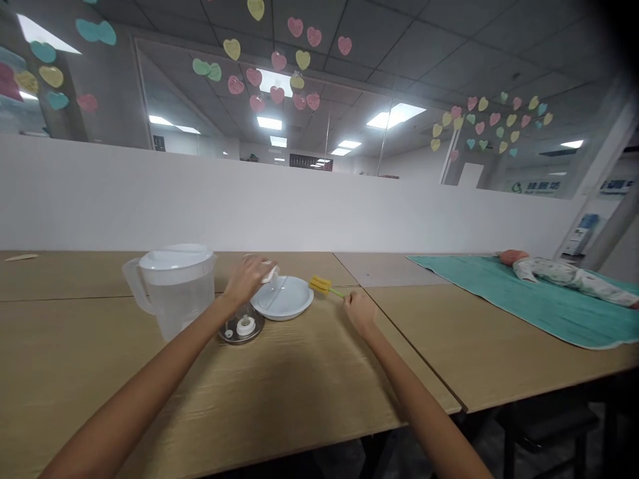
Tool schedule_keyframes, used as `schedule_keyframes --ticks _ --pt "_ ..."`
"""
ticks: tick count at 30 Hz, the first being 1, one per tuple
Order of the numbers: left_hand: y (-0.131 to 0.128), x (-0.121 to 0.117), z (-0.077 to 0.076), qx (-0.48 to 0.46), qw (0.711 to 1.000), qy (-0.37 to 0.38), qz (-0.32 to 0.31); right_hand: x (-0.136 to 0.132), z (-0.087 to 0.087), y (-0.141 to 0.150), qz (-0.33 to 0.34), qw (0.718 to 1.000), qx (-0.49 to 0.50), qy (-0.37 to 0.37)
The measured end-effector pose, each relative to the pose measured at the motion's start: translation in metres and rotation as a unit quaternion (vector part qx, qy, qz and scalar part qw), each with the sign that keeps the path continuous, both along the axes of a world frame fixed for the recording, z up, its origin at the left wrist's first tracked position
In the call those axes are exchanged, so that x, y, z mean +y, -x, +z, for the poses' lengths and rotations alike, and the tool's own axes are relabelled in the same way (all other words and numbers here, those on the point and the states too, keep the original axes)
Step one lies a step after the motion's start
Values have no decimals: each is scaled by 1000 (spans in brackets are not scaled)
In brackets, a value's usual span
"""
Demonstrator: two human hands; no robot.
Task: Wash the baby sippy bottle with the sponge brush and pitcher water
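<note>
My left hand is closed on a clear baby bottle, held tilted just above the rim of a white plate. My right hand grips the thin green handle of a bottle brush whose yellow sponge head lies at the plate's right edge. Below my left wrist sits a small clear dish holding white bottle parts. A large translucent pitcher with a white lid stands left of my left hand.
A teal mat with a baby doll on it lies at the right on the adjoining table. A white partition wall runs behind the wooden tables. A table seam runs diagonally by my right arm.
</note>
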State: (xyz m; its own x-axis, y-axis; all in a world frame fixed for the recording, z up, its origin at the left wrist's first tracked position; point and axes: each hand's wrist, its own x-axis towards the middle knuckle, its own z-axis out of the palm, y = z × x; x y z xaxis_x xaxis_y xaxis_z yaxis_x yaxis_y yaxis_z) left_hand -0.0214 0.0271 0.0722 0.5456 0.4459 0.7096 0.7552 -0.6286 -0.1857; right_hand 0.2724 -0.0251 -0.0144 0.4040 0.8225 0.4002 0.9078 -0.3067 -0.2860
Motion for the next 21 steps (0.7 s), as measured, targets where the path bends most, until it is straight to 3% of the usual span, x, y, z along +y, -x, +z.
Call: schedule_keyframes --ticks 2,4,8,10,13,18,21 --pt "-5 -13 -8 -172 983 58 19 2 -18 -8 -3 1000 16 23" --pt "-13 -34 -21 -307 939 156 -1 5 -32 -10 0 999 30 39" --pt "-24 -78 -47 -264 882 378 -94 12 -43 -7 24 998 47 47" --pt "-26 -92 -57 -236 867 423 -118 13 -42 -2 36 997 51 55" --pt "-26 -97 -70 -229 863 431 -126 11 -41 6 55 994 54 72" --pt "-24 -82 -84 -242 867 419 -122 5 -42 21 80 993 43 76" --pt "-22 -85 -86 -241 898 350 -114 3 -42 25 89 992 38 75"
